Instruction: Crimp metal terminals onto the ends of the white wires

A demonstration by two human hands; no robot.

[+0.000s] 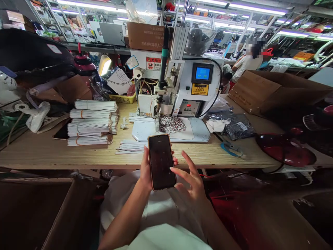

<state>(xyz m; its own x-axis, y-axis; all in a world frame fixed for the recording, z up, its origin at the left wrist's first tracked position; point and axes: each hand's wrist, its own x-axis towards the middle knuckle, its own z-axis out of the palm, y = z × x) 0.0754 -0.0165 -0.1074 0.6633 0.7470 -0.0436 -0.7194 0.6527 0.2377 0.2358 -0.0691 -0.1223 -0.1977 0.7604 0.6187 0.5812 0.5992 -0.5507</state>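
Note:
A smartphone point(161, 163) with a dark screen and an orange-edged case is upright in my left hand point(146, 170), whose fingers wrap round its back and sides. Just right of it, my right hand point(191, 178) has its fingers spread and holds nothing; one fingertip is at the phone's lower right edge, and I cannot tell whether it touches. Beyond the phone stands a white bench machine point(200, 100) with a blue display. On its base plate point(201, 130) lies a heap of small dark-and-white pieces point(174, 124).
Bundles of white strips point(90, 126) are stacked on the wooden table point(85, 158) at left, with loose strips point(130, 147) near the front edge. A blue tape loop point(231, 149), plastic bags point(239, 125) and an open carton point(262, 92) lie right. A person point(248, 64) sits behind.

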